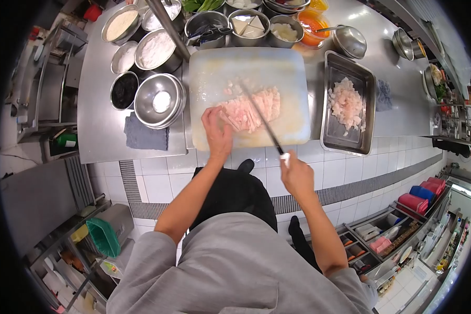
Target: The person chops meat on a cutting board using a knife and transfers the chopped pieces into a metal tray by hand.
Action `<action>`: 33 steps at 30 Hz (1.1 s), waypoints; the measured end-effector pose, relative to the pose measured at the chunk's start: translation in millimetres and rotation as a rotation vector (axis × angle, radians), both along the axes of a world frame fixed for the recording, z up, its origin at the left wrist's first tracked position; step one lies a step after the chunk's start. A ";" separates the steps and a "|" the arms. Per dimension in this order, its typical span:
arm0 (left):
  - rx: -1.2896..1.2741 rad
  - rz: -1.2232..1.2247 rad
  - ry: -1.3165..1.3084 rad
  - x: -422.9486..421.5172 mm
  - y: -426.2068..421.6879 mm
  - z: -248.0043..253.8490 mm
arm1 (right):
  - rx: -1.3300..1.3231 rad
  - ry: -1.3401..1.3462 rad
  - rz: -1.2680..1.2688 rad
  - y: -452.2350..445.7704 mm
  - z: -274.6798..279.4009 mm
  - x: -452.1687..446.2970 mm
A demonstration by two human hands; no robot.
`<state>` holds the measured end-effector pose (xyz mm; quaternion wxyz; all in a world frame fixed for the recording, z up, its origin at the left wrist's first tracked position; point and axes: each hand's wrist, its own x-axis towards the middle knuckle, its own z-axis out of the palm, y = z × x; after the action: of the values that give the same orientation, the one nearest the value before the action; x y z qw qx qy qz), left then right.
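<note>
My right hand (297, 177) is wrapped round the white handle of a long knife (265, 123). Its blade slants up and left across a pile of pale pink raw meat strips (267, 106). At the left end of the strips, my left hand (217, 135) presses its curled fingers onto the meat. Small diced bits (239, 85) lie just beyond the strips, near the blurred knife tip. All of this is on a white cutting board (209, 65) at the table's front edge. Right of the board, a metal tray (324, 118) contains a heap of diced raw meat (346, 103).
Stacked metal bowls (159, 102) and a grey cloth (145, 136) are left of the board. Bowls of white powder (157, 49) stand behind them. A bowl of white blocks (248, 26) and an orange tub (313, 26) line the back. A metal post (168, 26) rises at back left.
</note>
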<state>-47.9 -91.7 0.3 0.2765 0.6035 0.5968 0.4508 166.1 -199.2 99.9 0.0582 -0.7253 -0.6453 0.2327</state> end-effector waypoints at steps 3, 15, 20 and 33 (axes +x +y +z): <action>0.014 0.121 -0.064 41.3 5.0 -10.4 | 0.007 -0.085 -0.159 -1.5 -2.4 22.3; -0.092 -0.279 0.191 -38.7 111.0 23.2 | 0.004 -0.013 -0.171 19.1 -18.7 83.7; -0.129 -0.706 0.402 -5.7 168.7 18.8 | -0.085 0.292 -0.262 22.6 -16.6 75.3; -0.204 -0.785 0.272 20.2 170.2 37.9 | -0.246 0.585 -0.440 24.7 -16.2 74.1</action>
<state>-27.7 78.6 38.2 0.4043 0.8084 0.3942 0.1663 240.2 -174.5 83.7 0.2012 -0.7510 -0.3974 0.4874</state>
